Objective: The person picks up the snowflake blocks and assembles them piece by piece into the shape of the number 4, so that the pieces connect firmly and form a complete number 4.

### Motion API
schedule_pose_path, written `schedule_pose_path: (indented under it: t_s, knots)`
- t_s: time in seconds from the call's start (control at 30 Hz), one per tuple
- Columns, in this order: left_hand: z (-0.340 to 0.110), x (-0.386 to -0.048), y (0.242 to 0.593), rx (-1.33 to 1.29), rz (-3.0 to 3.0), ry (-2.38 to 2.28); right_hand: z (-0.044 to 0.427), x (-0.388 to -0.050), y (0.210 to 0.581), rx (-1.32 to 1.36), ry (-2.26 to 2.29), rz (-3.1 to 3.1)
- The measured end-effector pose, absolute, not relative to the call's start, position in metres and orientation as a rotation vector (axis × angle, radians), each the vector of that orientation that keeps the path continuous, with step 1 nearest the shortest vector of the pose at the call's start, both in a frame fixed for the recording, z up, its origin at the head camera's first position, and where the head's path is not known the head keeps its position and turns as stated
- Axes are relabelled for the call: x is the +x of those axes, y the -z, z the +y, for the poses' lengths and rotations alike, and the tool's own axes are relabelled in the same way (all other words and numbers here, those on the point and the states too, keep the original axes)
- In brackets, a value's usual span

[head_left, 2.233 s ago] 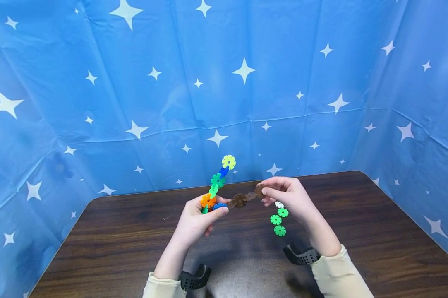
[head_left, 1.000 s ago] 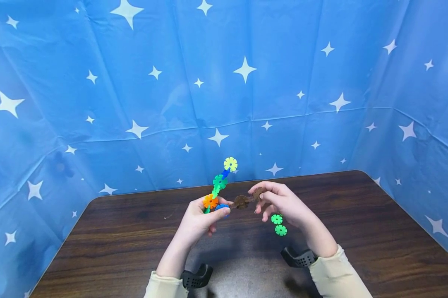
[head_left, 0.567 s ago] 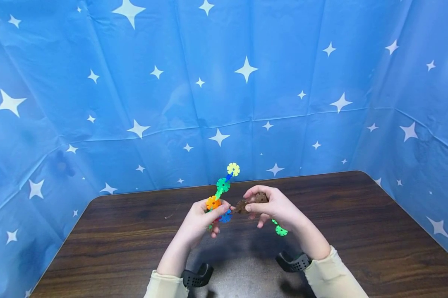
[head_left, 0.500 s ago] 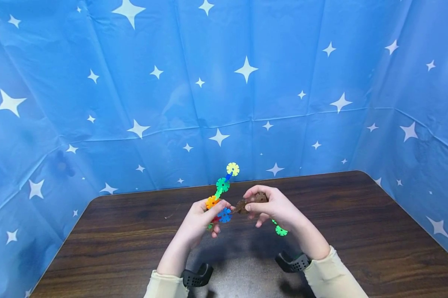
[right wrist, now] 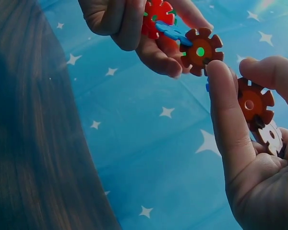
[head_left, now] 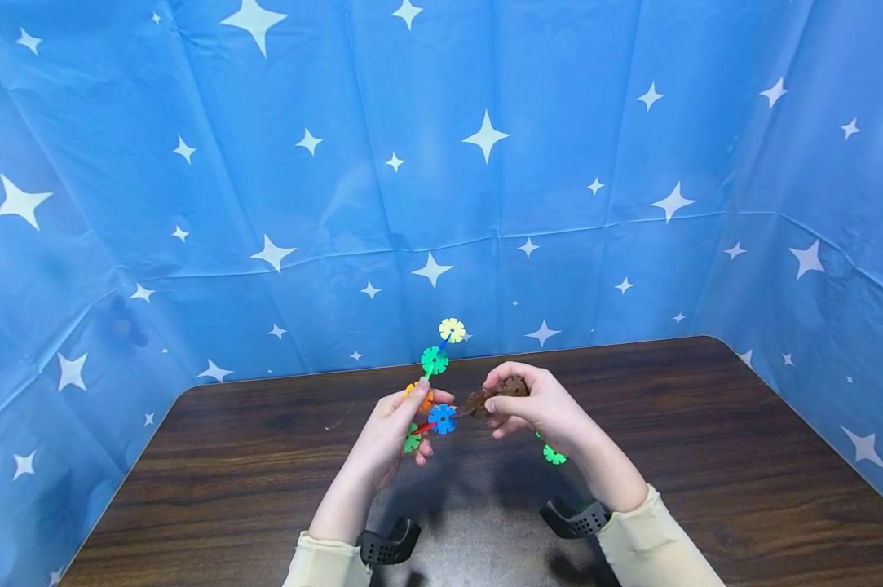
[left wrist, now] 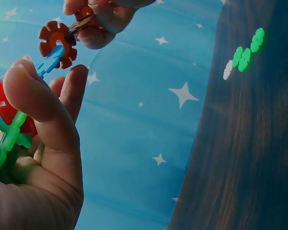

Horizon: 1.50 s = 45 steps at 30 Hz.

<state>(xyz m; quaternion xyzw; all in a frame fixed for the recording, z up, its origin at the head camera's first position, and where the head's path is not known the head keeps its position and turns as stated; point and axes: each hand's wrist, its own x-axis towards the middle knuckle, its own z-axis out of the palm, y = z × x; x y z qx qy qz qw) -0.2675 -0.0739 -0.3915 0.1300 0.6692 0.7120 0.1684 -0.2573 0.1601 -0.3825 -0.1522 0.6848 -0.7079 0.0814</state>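
A chain of notched interlocking discs stretches between both hands above the table. Its yellow disc and green disc stick up from my left hand. That hand holds the chain around the orange disc, with its thumb against it. Below hang a blue disc, a red disc and a second green disc. To the right, brown discs continue the chain. My right hand pinches this brown part between thumb and fingers; another brown disc sits within its grasp.
Several linked green discs with a white disc at one end lie on the dark wooden table; in the head view my right hand covers most of them. A blue star-patterned curtain surrounds the table's back and sides.
My right hand has moved left, its grip shifting along the brown discs. The left thumb has gone from the blue disc up to the orange one. Blue and red discs now show more fully.
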Motion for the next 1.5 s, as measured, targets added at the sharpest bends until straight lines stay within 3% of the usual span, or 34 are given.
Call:
schedule_pose_path:
  t_s: [1.5]
  knots:
    - [-0.0718,-0.2656,0.3857,0.279,1.897,-2.165,0.1640,-0.2604,0.3843,-0.460,2.305,1.875]
